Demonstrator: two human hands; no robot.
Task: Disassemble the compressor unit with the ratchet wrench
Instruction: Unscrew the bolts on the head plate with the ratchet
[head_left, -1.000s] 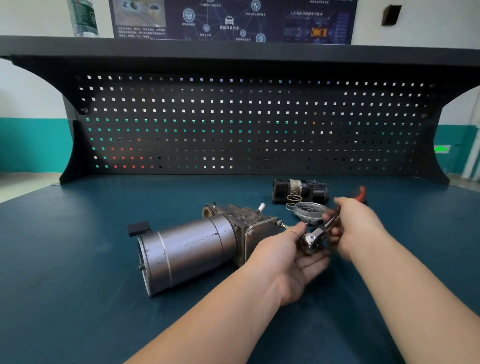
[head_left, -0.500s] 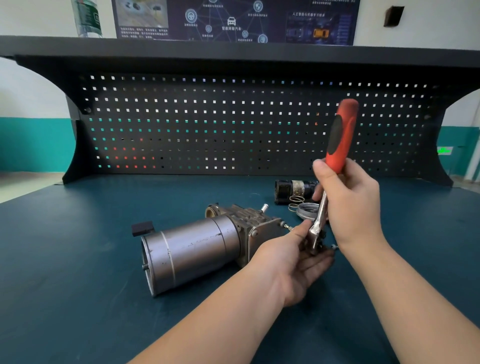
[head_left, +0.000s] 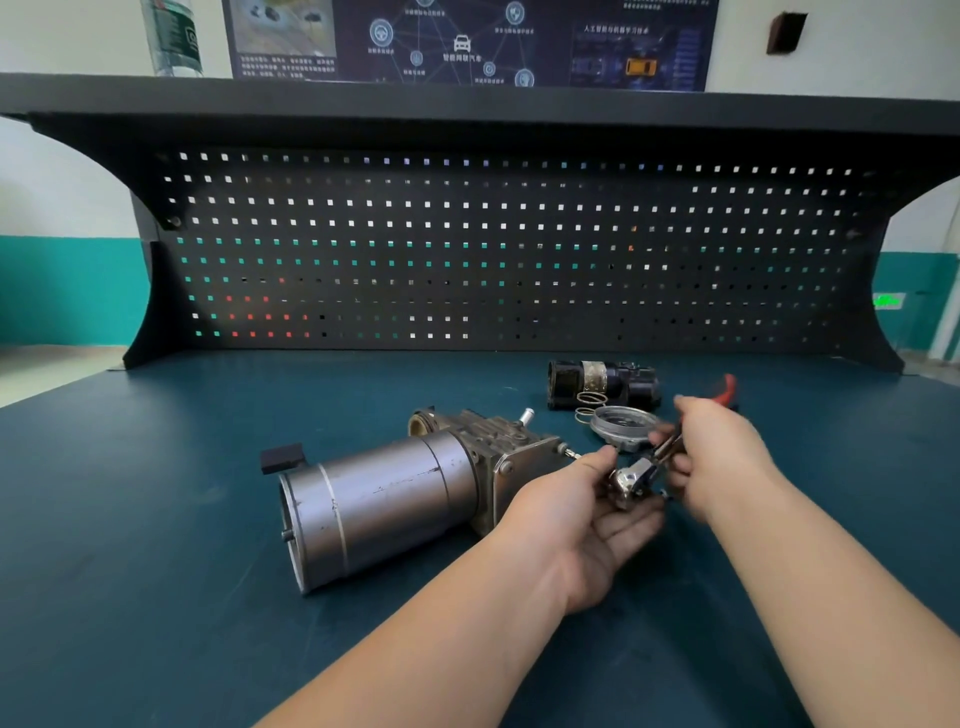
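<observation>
Two hands meet over the workbench (head_left: 156, 519): the left hand (head_left: 582, 525) lies palm up, fingers loosely extended beneath the chrome head of the ratchet wrench (head_left: 636, 475), thumb near it, while the right hand (head_left: 722, 457), blurred, curls around the wrench's shaft, its red grip poking out behind. Just left lies the compressor unit (head_left: 395, 493) on its side; a round metal cover (head_left: 621, 423) and dark cylinder (head_left: 602, 384) rest beyond.

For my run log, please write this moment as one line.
right hand: grips ratchet wrench | left hand: steadies wrench head | compressor unit: on bench
</observation>
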